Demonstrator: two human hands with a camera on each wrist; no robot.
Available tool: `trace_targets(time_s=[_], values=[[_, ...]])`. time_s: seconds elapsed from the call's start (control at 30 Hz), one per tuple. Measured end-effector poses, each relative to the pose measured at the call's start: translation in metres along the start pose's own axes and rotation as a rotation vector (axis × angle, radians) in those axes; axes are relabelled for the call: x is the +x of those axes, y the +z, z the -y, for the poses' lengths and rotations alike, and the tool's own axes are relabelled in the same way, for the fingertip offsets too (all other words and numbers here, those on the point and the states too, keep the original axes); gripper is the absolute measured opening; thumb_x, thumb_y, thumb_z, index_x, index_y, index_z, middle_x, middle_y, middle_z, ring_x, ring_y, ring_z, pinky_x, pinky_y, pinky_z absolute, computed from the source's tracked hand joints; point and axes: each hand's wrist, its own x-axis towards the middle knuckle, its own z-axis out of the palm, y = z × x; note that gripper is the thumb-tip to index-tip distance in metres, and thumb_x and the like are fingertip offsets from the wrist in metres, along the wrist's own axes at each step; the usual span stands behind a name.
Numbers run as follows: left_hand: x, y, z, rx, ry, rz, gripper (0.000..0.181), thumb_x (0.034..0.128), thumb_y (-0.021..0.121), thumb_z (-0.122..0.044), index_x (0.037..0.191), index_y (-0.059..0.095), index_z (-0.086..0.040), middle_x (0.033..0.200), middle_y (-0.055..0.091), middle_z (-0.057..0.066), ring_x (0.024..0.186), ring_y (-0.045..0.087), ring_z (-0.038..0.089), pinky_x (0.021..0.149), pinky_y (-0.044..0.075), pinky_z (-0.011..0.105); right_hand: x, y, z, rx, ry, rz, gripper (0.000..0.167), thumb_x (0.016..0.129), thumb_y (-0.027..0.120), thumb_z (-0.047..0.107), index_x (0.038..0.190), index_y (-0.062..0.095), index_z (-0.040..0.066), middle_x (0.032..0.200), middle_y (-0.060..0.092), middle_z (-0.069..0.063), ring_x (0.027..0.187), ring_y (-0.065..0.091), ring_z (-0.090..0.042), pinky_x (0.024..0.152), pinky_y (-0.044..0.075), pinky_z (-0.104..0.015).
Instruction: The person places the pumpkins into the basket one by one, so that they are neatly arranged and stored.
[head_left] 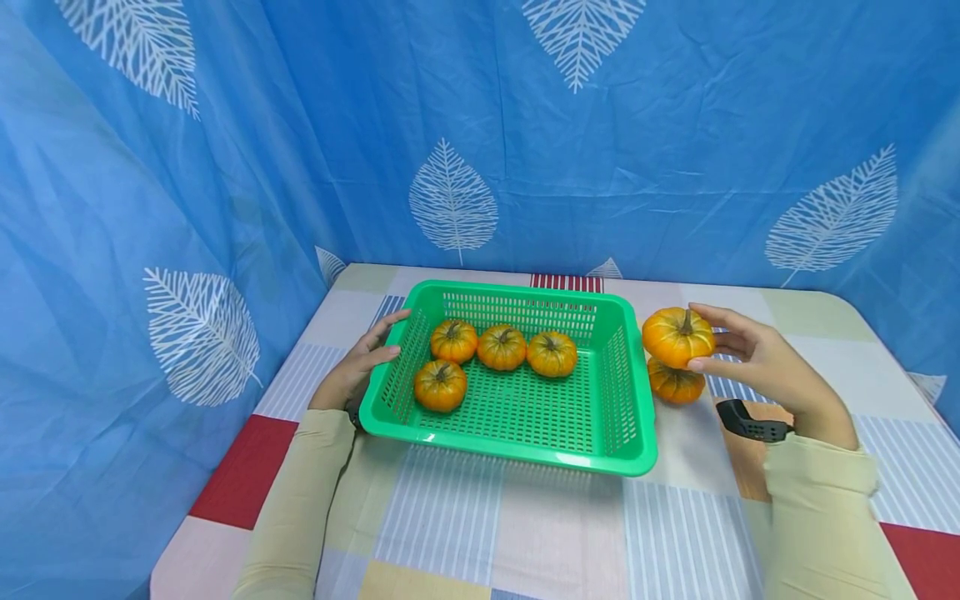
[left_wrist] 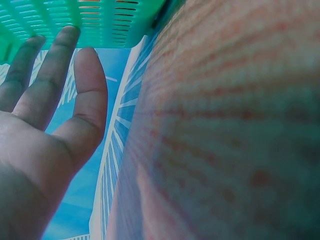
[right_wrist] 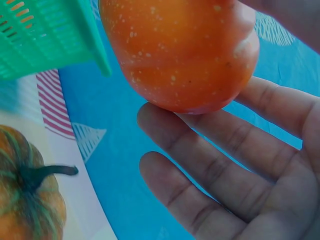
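Observation:
A small orange pumpkin (head_left: 667, 340) is held up by my right hand (head_left: 776, 362), its thumb and fingers gripping the side. In the right wrist view, fingertips touch the smooth underside of this pumpkin (right_wrist: 185, 65). Just below and partly hidden by it, another pumpkin (head_left: 678, 387) sits on the table, right of a green plastic basket (head_left: 517, 461). My left hand (head_left: 356, 362) is at the basket's left side with fingers extended; in the left wrist view, fingertips reach the slotted basket wall (left_wrist: 115, 22). Several pumpkins (head_left: 502, 347) lie inside the basket, mostly towards its left and back.
A patchwork-patterned cloth (head_left: 555, 533) covers the table. Blue curtains (head_left: 600, 167) with white leaf prints hang behind it and along the left. A black band (head_left: 750, 423) is on the right wrist.

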Motion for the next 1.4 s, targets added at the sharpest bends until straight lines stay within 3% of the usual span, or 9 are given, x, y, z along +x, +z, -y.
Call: trace_targets(time_s=[0.23, 0.4, 0.63, 0.8, 0.9, 1.07, 1.2, 1.3, 1.4], values=[[0.000, 0.000, 0.002, -0.006, 0.008, 0.002, 0.080, 0.1072, 0.063, -0.033, 0.171, 0.024, -0.006, 0.181, -0.003, 0.018, 0.165, -0.005, 0.044, 0.126, 0.015, 0.072, 0.006, 0.009, 0.008, 0.022, -0.050, 0.037, 0.073, 0.097, 0.076, -0.006, 0.163, 0.047, 0.004, 0.147, 0.050, 0.028, 0.113, 0.063, 0.004, 0.094, 0.051, -0.010], [0.000, -0.001, 0.001, -0.017, -0.013, -0.002, 0.077, 0.1077, 0.060, -0.031, 0.172, 0.024, -0.009, 0.181, 0.002, 0.016, 0.163, 0.009, 0.044, 0.124, 0.024, 0.068, 0.009, 0.016, 0.014, 0.035, -0.050, 0.065, 0.073, 0.098, 0.076, -0.004, 0.164, 0.046, 0.004, 0.148, 0.049, 0.028, 0.113, 0.064, 0.003, 0.091, 0.054, -0.013], [-0.001, -0.002, -0.001, -0.061, -0.043, 0.002, 0.072, 0.1078, 0.058, -0.026, 0.172, 0.028, -0.017, 0.179, 0.013, 0.016, 0.147, 0.039, 0.034, 0.107, 0.052, 0.034, 0.013, 0.026, 0.021, 0.016, -0.096, 0.100, 0.072, 0.095, 0.079, -0.004, 0.160, 0.047, -0.004, 0.145, 0.052, 0.030, 0.111, 0.066, 0.003, 0.093, 0.052, -0.012], [0.001, -0.002, 0.001, -0.050, -0.010, 0.016, 0.074, 0.1087, 0.059, -0.029, 0.172, 0.025, -0.013, 0.181, 0.004, 0.017, 0.153, 0.031, 0.038, 0.105, 0.051, 0.030, 0.014, 0.032, 0.025, 0.000, -0.134, 0.123, 0.074, 0.092, 0.082, -0.005, 0.158, 0.048, -0.005, 0.144, 0.053, 0.030, 0.110, 0.066, 0.003, 0.090, 0.056, -0.016], [0.002, -0.001, 0.003, -0.098, 0.007, 0.045, 0.072, 0.1100, 0.059, -0.028, 0.172, 0.025, -0.014, 0.179, 0.005, 0.022, 0.148, 0.041, 0.031, 0.106, 0.053, 0.030, 0.015, 0.036, 0.029, -0.010, -0.142, 0.147, 0.075, 0.091, 0.084, -0.004, 0.157, 0.049, -0.005, 0.146, 0.056, 0.020, 0.111, 0.066, 0.003, 0.087, 0.060, -0.022], [0.000, 0.001, 0.005, -0.180, 0.009, 0.084, 0.069, 0.1103, 0.058, -0.026, 0.171, 0.027, -0.018, 0.174, 0.012, 0.029, 0.128, 0.059, 0.011, 0.102, 0.056, 0.029, 0.017, 0.043, 0.036, -0.021, -0.153, 0.198, 0.076, 0.090, 0.085, -0.003, 0.157, 0.049, -0.005, 0.147, 0.059, -0.018, 0.113, 0.065, 0.004, 0.086, 0.062, -0.028], [0.000, 0.000, 0.005, -0.165, 0.023, 0.082, 0.070, 0.1103, 0.058, -0.027, 0.172, 0.025, -0.016, 0.174, 0.011, 0.029, 0.127, 0.059, 0.009, 0.101, 0.056, 0.029, 0.024, 0.046, 0.047, -0.085, -0.170, 0.232, 0.075, 0.090, 0.087, 0.001, 0.155, 0.051, -0.004, 0.146, 0.061, -0.027, 0.118, 0.071, -0.016, 0.088, 0.063, -0.032], [0.001, -0.001, 0.005, -0.140, 0.023, 0.072, 0.072, 0.1101, 0.058, -0.027, 0.172, 0.024, -0.014, 0.177, 0.009, 0.026, 0.129, 0.057, 0.010, 0.102, 0.056, 0.030, 0.032, 0.046, 0.056, -0.146, -0.175, 0.263, 0.075, 0.089, 0.089, 0.005, 0.155, 0.053, -0.003, 0.148, 0.061, -0.026, 0.120, 0.071, -0.037, 0.095, 0.062, -0.047], [0.002, -0.002, 0.003, -0.120, 0.016, 0.065, 0.075, 0.1100, 0.060, -0.029, 0.172, 0.022, -0.012, 0.178, 0.007, 0.024, 0.130, 0.056, 0.010, 0.104, 0.056, 0.032, 0.039, 0.046, 0.065, -0.185, -0.166, 0.301, 0.074, 0.090, 0.090, 0.010, 0.154, 0.055, -0.001, 0.150, 0.060, -0.025, 0.121, 0.069, -0.045, 0.099, 0.057, -0.064]])
